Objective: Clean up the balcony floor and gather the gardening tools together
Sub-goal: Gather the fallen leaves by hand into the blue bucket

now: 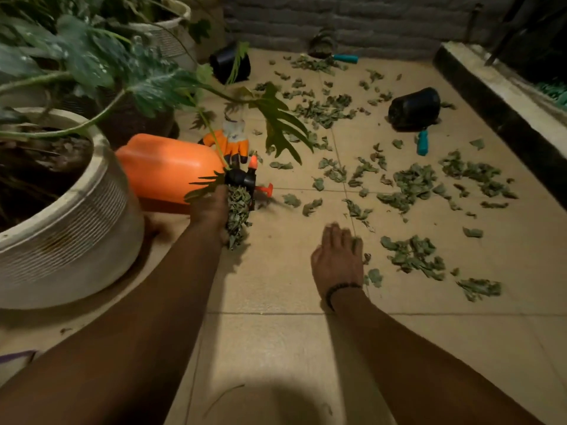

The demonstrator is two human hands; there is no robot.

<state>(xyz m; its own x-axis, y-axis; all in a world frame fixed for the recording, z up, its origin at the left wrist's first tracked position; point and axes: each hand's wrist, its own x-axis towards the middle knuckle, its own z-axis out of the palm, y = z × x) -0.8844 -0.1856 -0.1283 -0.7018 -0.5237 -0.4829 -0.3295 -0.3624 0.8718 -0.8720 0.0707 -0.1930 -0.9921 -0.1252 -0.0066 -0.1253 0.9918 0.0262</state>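
A: While the head camera looks down at the beige tiled balcony floor (276, 348), I can see the left hand (211, 210) curled round a bunch of dry grey-green leaves (238, 214), held just in front of the orange plastic pump sprayer (165, 167) lying on its side.

B: And the right hand (336, 259)?

A: Fingers straight and together, palm down over the tile, with the fingertips at a small leaf (356, 242). I cannot tell whether they touch it. A dark bead bracelet (337, 289) sits on that wrist.

B: Where is the rest of the litter?

A: Scattered dry leaves (411, 182) cover the tiles ahead and to the right of both hands, in loose clumps reaching back to the grey brick wall (337, 23).

B: Tools?

A: An orange and white gardening glove (234, 142) lies just behind the sprayer. One teal-handled tool (422, 142) lies beside a tipped black plastic nursery pot (412, 108); another teal handle (346, 58) lies near the wall, well apart from the first. A second black pot (228, 65) lies tipped near the planters.

B: The left side?

A: A large ribbed cream ceramic planter (76, 228) stands beside the left forearm, its broad green lobed leaves (282, 124) hanging over the sprayer and glove.
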